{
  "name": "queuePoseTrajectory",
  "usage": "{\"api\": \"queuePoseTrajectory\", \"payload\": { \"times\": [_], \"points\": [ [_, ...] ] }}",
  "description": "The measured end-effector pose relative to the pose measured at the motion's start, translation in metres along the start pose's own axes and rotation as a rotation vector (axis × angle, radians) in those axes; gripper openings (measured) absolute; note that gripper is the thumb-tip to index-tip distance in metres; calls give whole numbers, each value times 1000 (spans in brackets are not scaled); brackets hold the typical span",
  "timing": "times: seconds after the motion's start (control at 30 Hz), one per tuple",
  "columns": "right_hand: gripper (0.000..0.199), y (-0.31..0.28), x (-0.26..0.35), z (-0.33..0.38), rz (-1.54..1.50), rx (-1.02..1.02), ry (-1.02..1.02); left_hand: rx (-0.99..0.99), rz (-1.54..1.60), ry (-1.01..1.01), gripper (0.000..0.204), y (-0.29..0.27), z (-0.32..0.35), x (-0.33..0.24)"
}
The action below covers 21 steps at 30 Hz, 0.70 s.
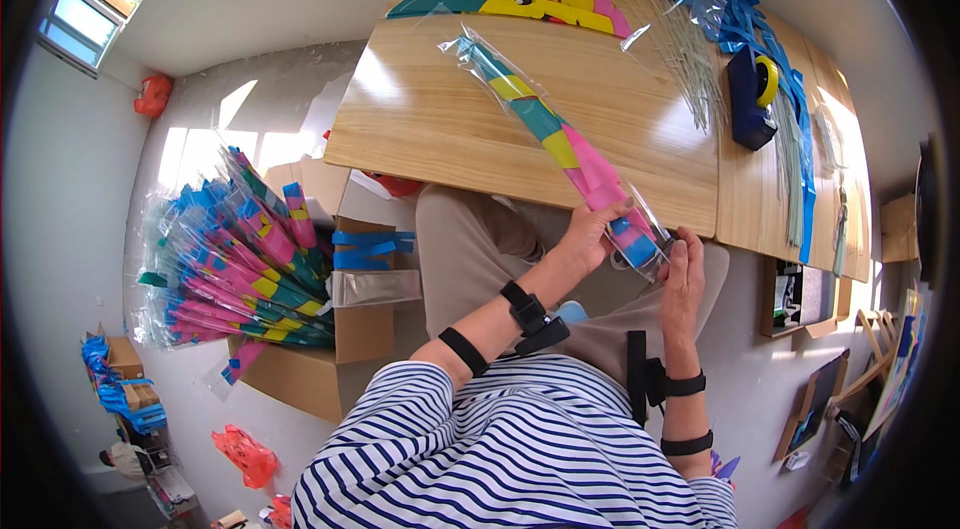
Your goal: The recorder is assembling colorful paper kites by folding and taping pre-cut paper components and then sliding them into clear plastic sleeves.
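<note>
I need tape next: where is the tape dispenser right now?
In the head view, the dark blue tape dispenser sits on the wooden table's right part, between the thin pale rods and the blue strips.

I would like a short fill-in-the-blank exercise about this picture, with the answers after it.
1. Both hands hold the near end of a folded kite in a clear ____.
2. The kite lies across a ____ table.
3. The tape dispenser holds a ____ roll.
4. The person's shirt has ____.

Answers: bag; wooden; yellow; stripes
</note>
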State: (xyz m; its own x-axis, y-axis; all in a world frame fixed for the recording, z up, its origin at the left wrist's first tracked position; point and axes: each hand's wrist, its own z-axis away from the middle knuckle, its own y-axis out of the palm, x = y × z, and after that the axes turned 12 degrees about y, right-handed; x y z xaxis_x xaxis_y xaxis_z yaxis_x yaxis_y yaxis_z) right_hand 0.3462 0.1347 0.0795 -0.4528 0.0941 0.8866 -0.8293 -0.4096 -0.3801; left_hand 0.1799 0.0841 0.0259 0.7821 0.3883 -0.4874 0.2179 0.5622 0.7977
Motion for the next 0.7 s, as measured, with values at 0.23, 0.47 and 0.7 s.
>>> {"api": "queuePoseTrajectory", "payload": {
  "times": [0.23,0.47,0.7],
  "points": [
    [38,-46,-14,3,-399,439,106,18,-17,-57,40,6,1,-19],
    [26,-42,4,-4,-419,555,126,39,-32,-101,30,-7,2,-38],
    [13,-32,1,-11,-400,521,167,47,-50,-118,30,-5,3,-39]
  ]
}}
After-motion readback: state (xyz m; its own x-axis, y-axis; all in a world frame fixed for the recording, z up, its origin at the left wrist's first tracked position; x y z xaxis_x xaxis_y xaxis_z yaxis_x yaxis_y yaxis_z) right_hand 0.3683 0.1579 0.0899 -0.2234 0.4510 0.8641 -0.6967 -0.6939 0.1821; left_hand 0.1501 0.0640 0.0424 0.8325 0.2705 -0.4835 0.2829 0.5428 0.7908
